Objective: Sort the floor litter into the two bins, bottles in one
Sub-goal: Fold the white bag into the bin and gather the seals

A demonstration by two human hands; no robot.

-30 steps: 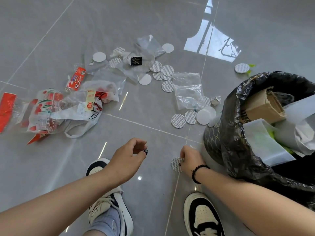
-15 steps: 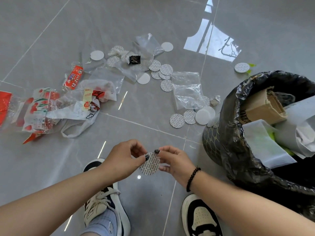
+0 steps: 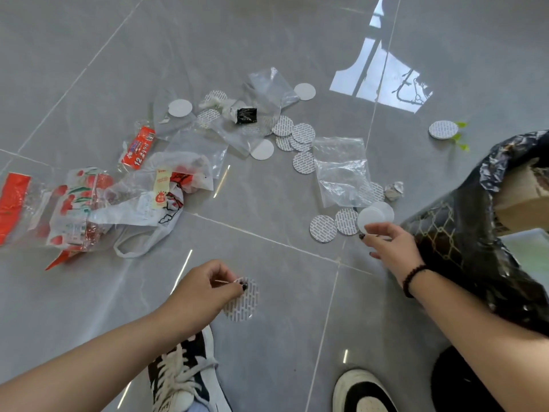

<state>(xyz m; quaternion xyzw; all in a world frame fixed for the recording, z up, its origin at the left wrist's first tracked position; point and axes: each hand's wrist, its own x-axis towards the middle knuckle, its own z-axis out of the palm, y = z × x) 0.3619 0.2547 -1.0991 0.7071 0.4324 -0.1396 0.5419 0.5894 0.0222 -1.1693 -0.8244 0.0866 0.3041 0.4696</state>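
Handover complete: half a second back both hands met at one round patterned foil seal disc (image 3: 242,298) in front of the body; now only the left hand (image 3: 205,292) has it, pinched at its upper edge between thumb and fingertips, disc hanging face-on above the grey tile floor (image 3: 89,55).

Right hand (image 3: 389,248) has moved out to the right, to the small cluster of discs beside the black-lined bin (image 3: 463,248). Fingers curled, thumb and forefinger closing on the plain white round disc (image 3: 374,217); whether it is actually lifted clear of the floor cannot be told. Two patterned discs lie just beside it on the left.

Judgement: the left hand is serving as a collector while the right gathers, so non-bottle litter is being stacked before going to the bin. No bottle visible in this frame.

Pose: left forearm enters from lower left, wrist bent, hand held low between the shoes. Right forearm reaches from lower right, beaded bracelet at the wrist, hand near the bin's side.

Still on the floor: clear plastic bags (image 3: 341,171), printed white carrier bag (image 3: 139,203), red wrappers, many more discs.
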